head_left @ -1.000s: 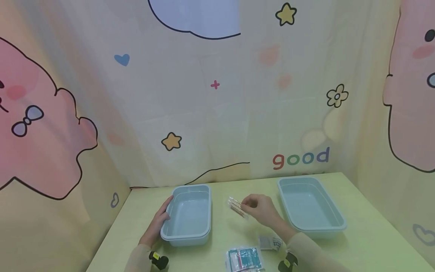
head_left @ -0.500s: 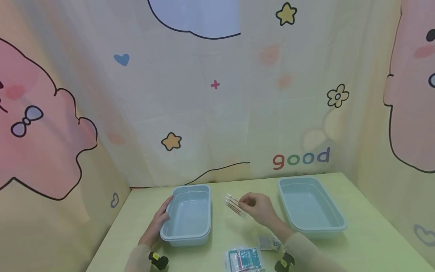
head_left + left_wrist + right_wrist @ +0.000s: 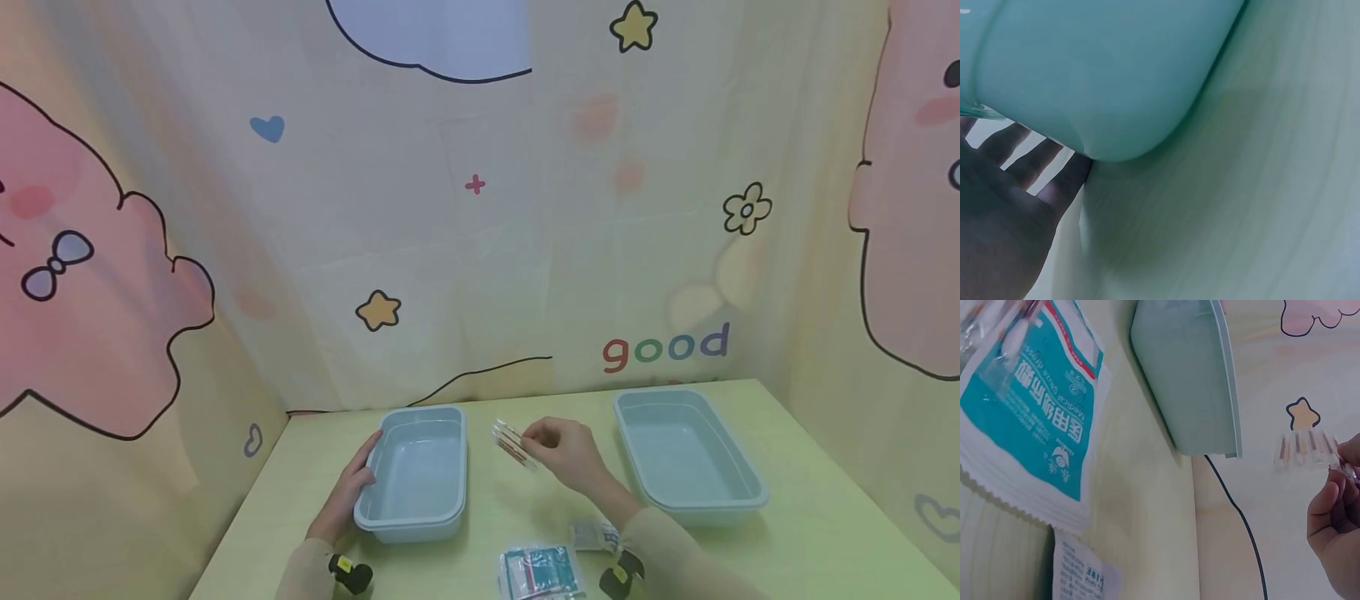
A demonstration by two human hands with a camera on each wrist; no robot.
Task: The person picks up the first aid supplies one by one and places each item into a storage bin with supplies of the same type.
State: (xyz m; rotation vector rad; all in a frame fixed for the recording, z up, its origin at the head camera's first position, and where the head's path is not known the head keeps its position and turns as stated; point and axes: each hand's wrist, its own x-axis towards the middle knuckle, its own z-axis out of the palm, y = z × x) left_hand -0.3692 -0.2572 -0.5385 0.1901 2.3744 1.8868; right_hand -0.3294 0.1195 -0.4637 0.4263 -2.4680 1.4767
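My left hand (image 3: 348, 493) holds the left side of a pale blue plastic tub (image 3: 411, 527); the thumb lies at its rim. In the left wrist view, the fingers (image 3: 1063, 181) reach the outer wall of the tub (image 3: 1104, 81). Above the table, between two tubs, my right hand (image 3: 573, 457) pinches a small clear packet of cotton swabs (image 3: 512, 446) with brownish sticks. The right wrist view shows the swab packet (image 3: 1304, 450) hanging from the thumb and fingers of the right hand (image 3: 1338, 531).
A second pale blue tub (image 3: 686, 450) stands at the right. Near the front lie a teal-and-white medical gauze packet (image 3: 540, 573) and a small white printed packet (image 3: 594, 536), partly behind the right wrist. Printed curtains (image 3: 480, 250) surround the pale yellow table (image 3: 255, 542).
My right hand has moved slightly left and upward with the swab packet. The left hand stays at the left tub, and both tubs stand as before.
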